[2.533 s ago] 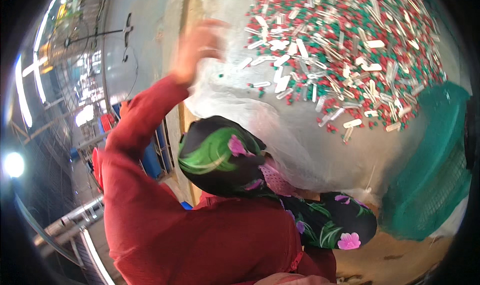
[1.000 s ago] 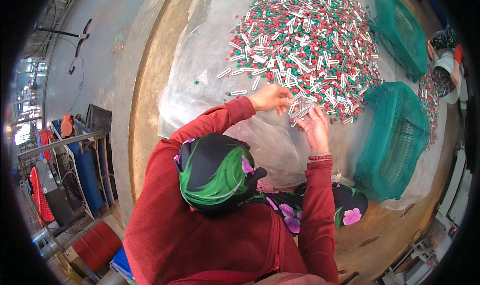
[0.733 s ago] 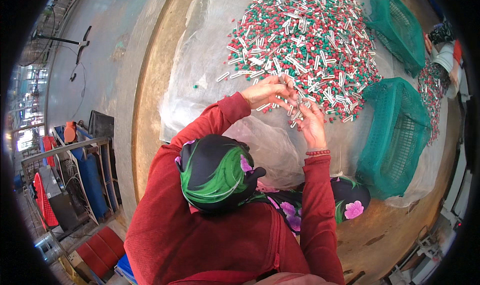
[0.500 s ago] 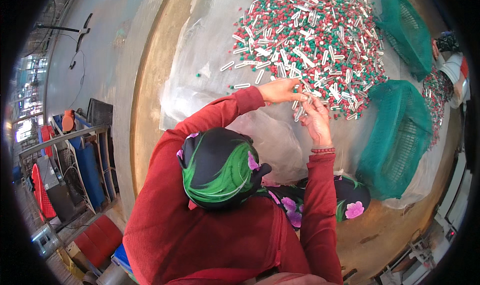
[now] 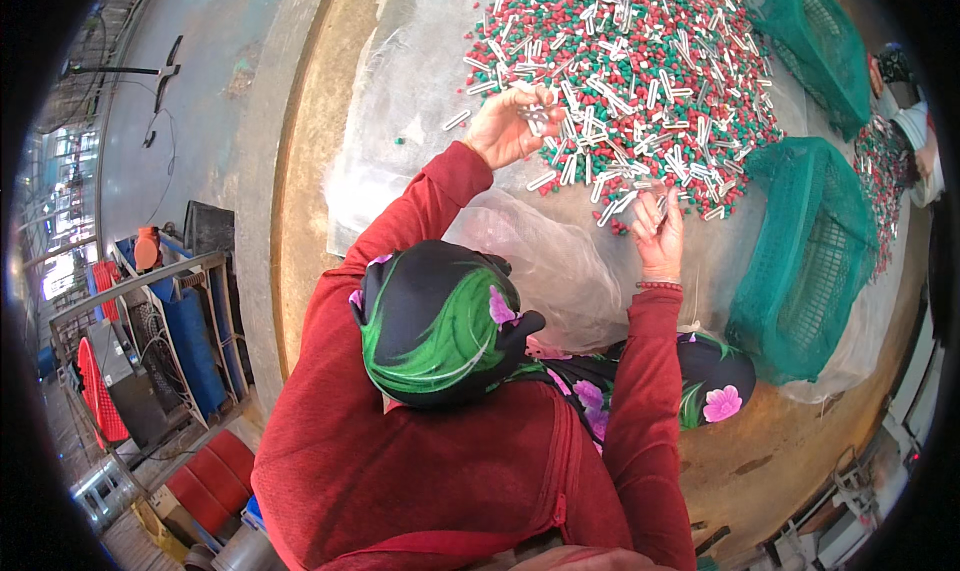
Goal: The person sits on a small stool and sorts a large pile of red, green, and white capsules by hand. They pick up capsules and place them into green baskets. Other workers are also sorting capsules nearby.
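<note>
A big heap of small red, green and white tube-shaped pieces [image 5: 640,61] lies on a clear plastic sheet [image 5: 400,121]. My left hand [image 5: 508,129] is raised at the heap's near-left edge, with a few white pieces pinched in its fingertips. My right hand [image 5: 658,233] rests at the heap's near edge, fingers closed around several white pieces. Both arms are in red sleeves, and a beaded band sits on the right wrist. A green and black headscarf [image 5: 440,321] fills the middle of the view.
A green mesh bag [image 5: 810,251] stands right of my right hand, a second one [image 5: 815,51] behind it. Another person's arm [image 5: 915,131] works at a second heap on the far right. Blue and red equipment [image 5: 150,341] stands on the left.
My hands were close together at the heap's edge; the left hand has since moved up and to the left with white pieces, while the right stays near the same spot.
</note>
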Demonstrator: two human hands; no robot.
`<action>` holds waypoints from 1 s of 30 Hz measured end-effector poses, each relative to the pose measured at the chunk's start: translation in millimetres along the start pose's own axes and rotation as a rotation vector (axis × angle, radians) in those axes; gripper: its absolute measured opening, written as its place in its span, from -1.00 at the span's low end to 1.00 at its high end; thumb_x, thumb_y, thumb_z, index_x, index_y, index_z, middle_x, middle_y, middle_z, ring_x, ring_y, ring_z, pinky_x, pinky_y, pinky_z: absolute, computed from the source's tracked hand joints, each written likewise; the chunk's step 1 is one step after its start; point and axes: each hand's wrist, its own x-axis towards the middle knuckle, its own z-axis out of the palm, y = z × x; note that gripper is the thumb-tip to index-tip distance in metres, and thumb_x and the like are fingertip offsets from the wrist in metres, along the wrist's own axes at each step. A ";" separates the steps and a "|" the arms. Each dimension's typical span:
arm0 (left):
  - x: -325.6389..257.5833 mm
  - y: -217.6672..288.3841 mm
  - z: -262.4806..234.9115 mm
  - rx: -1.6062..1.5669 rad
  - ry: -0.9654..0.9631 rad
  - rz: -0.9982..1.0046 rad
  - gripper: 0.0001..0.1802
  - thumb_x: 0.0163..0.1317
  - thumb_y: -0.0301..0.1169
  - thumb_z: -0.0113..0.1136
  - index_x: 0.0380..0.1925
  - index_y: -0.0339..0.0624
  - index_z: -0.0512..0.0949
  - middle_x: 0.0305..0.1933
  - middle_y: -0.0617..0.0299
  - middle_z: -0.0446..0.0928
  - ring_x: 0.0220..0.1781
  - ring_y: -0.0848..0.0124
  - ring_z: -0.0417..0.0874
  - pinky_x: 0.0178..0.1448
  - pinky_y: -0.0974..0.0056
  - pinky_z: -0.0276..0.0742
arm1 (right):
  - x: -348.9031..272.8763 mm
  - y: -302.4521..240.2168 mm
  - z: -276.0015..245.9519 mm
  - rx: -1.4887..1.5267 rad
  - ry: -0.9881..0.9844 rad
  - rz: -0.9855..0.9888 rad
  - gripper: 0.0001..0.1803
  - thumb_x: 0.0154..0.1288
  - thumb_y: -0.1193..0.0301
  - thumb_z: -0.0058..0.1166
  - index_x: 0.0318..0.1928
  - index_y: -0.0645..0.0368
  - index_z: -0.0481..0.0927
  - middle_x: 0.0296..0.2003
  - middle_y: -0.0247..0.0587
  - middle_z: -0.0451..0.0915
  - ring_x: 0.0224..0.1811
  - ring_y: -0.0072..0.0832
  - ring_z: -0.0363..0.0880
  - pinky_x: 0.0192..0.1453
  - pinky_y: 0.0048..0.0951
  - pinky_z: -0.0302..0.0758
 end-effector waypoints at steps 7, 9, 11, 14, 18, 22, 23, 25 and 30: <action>6.5 -46.4 -55.4 0.990 0.427 -0.260 -0.72 0.11 -0.18 0.23 -0.46 -0.17 0.50 -0.56 0.31 0.44 -0.57 0.54 0.47 -0.68 0.45 0.34 | -13.5 -15.3 -75.0 -1.659 0.814 -0.299 -0.67 0.24 0.14 0.04 -0.27 0.19 0.48 -0.53 -0.22 0.51 -0.55 -0.47 0.48 -0.52 -0.35 0.41; 5.2 -63.5 -73.7 1.718 0.485 -0.209 -0.64 0.00 -0.13 0.31 -0.57 -0.23 0.53 -0.59 0.15 0.53 -0.49 0.38 0.62 -0.53 0.28 0.51 | -8.0 -19.6 -85.0 -1.962 1.000 -0.146 -0.59 0.07 0.09 0.18 -0.42 0.25 0.57 -0.50 -0.05 0.59 -0.46 -0.28 0.59 -0.32 -0.23 0.46; -4.9 -82.8 -85.5 2.091 0.446 -0.235 -0.62 -0.03 -0.13 0.32 -0.51 -0.27 0.55 -0.55 0.06 0.55 -0.43 0.24 0.65 -0.41 0.20 0.55 | 12.7 -4.6 -64.3 -2.073 0.941 -0.015 -0.54 0.04 0.04 0.18 -0.36 0.25 0.59 -0.41 0.05 0.60 -0.31 -0.10 0.58 -0.23 -0.17 0.46; -0.3 -107.8 -101.4 2.287 0.315 -0.210 -0.61 -0.06 -0.13 0.31 -0.48 -0.29 0.58 -0.49 -0.06 0.57 -0.36 0.09 0.65 -0.25 0.10 0.57 | 39.0 12.8 -60.0 -2.247 0.931 -0.021 -0.54 0.05 0.08 0.17 -0.28 0.29 0.59 -0.30 0.14 0.59 -0.19 0.04 0.55 -0.14 -0.11 0.47; 2.4 -100.9 -108.7 2.119 0.282 -0.180 -0.68 0.00 -0.23 0.25 -0.48 -0.33 0.58 -0.57 0.02 0.56 -0.52 0.22 0.64 -0.41 0.19 0.58 | 46.0 12.4 -52.7 -1.605 0.714 0.057 -0.64 0.11 0.20 0.21 -0.31 0.27 0.54 -0.44 -0.12 0.59 -0.46 -0.44 0.50 -0.46 -0.43 0.36; -0.3 -60.6 -105.7 1.379 0.355 -0.360 -0.68 0.08 -0.24 0.22 -0.39 -0.33 0.59 -0.72 0.26 0.44 -0.78 0.45 0.47 -0.70 0.37 0.39 | 30.4 17.9 -3.7 -0.975 0.537 -0.041 -0.76 0.21 0.24 0.16 -0.35 0.14 0.48 -0.52 -0.34 0.53 -0.67 -0.74 0.33 -0.73 -0.70 0.02; -2.9 -53.9 -104.2 1.255 0.389 -0.361 -0.68 0.10 -0.22 0.23 -0.37 -0.31 0.59 -0.72 0.29 0.42 -0.79 0.48 0.45 -0.71 0.39 0.36 | 27.3 19.1 4.0 -0.942 0.558 0.013 -0.83 0.25 0.33 0.12 -0.27 0.14 0.48 -0.48 -0.38 0.51 -0.62 -0.69 0.39 -0.70 -0.70 0.09; -2.0 -45.9 -84.1 1.100 0.359 -0.308 -0.66 0.16 -0.16 0.22 -0.29 -0.24 0.59 -0.74 0.37 0.35 -0.79 0.55 0.39 -0.73 0.45 0.28 | 23.7 22.3 7.2 -0.904 0.531 -0.028 -0.83 0.24 0.35 0.13 -0.25 0.14 0.48 -0.45 -0.35 0.54 -0.56 -0.64 0.48 -0.69 -0.70 0.13; 22.5 -76.2 -21.0 1.297 0.046 -0.263 -0.64 0.22 -0.14 0.14 -0.27 -0.25 0.58 -0.68 0.28 0.45 -0.77 0.52 0.44 -0.71 0.41 0.34 | 20.6 39.8 20.1 -0.797 0.470 -0.106 -0.79 0.19 0.43 0.16 -0.19 0.21 0.48 -0.39 -0.24 0.61 -0.50 -0.57 0.57 -0.68 -0.66 0.24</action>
